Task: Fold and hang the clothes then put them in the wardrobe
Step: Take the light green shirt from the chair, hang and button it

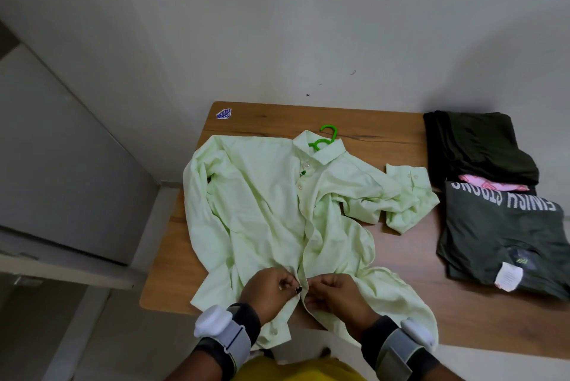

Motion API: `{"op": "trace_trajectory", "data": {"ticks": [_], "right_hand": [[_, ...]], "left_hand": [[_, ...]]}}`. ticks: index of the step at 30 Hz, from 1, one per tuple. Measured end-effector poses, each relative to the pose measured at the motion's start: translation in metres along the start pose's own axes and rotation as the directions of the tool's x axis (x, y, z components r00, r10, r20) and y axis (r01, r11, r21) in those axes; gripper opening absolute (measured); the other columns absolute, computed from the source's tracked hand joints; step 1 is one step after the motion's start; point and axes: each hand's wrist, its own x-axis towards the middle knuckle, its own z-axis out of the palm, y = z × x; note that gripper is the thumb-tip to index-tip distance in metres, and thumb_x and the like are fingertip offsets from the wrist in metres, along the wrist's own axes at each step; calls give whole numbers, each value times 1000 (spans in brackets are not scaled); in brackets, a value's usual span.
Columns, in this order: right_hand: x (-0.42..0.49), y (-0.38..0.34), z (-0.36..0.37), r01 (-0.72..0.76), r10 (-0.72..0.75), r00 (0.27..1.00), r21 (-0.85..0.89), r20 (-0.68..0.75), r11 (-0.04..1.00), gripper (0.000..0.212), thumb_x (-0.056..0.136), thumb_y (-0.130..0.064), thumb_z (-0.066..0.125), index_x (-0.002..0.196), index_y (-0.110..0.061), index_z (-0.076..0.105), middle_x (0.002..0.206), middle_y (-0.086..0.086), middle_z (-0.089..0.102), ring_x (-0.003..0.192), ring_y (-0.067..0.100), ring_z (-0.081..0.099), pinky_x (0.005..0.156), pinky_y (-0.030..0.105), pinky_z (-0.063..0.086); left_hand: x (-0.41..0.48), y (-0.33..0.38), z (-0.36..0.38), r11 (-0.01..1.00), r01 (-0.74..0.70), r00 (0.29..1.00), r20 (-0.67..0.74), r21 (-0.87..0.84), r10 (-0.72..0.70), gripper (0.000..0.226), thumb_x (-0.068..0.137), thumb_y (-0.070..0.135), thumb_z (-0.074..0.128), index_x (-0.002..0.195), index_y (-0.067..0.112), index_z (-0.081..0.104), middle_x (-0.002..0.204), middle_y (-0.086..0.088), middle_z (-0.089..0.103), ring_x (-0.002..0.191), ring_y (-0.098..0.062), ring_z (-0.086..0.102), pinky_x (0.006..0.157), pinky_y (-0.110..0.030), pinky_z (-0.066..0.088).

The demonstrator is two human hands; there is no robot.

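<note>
Overhead, the pale green shirt (277,211) lay on the tabletop (401,257), long axis six to twelve, green hanger (327,137) at twelve. Left hand (268,291) and right hand (336,294) each pinched the placket at six, equally near.

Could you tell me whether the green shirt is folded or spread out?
Spread out: the shirt lies front-up across the table, rumpled, a hanger in its collar; the left hand and right hand pinch its lower front.
</note>
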Motion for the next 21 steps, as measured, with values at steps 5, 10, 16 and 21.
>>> {"op": "trace_trajectory", "data": {"ticks": [5, 10, 16, 21], "right_hand": [[8, -13, -5, 84, -87, 996, -85, -27, 993, 8, 78, 3, 75, 84, -2, 77, 75, 17, 72, 65, 18, 62, 62, 25, 54], [17, -23, -4, 193, -205, 979, -256, -19, 947, 19, 72, 4, 79, 70, -15, 76, 67, 11, 72, 61, 17, 64, 64, 31, 52], [18, -35, -11, 82, -80, 994, -24, 77, 996, 18, 74, -3, 80, 91, 0, 77, 83, 20, 72, 67, 19, 64, 67, 27, 55], [22, -41, -16, -63, 36, 988, 181, 150, 981, 24, 79, -5, 73, 99, 9, 72, 76, 18, 66, 64, 20, 64, 65, 28, 56]], "left_hand": [[7, 15, -8, 923, 182, 983, 67, -339, -169, 19, 88, 26, 60, 74, 23, 72, 69, -1, 67, 58, -9, 58, 54, -24, 45], [14, 21, -13, 871, 196, 981, 90, -451, -175, 19, 84, 30, 72, 69, 18, 70, 57, 5, 58, 57, -10, 57, 48, -18, 41], [21, 22, -21, 771, 205, 977, 178, -603, -121, 28, 97, 10, 55, 69, 11, 54, 58, 0, 43, 45, -4, 38, 44, -15, 30], [26, 27, -28, 784, 179, 975, 214, -595, -60, 28, 100, 18, 51, 73, 12, 52, 62, -2, 46, 47, -5, 35, 46, -16, 28]]}}
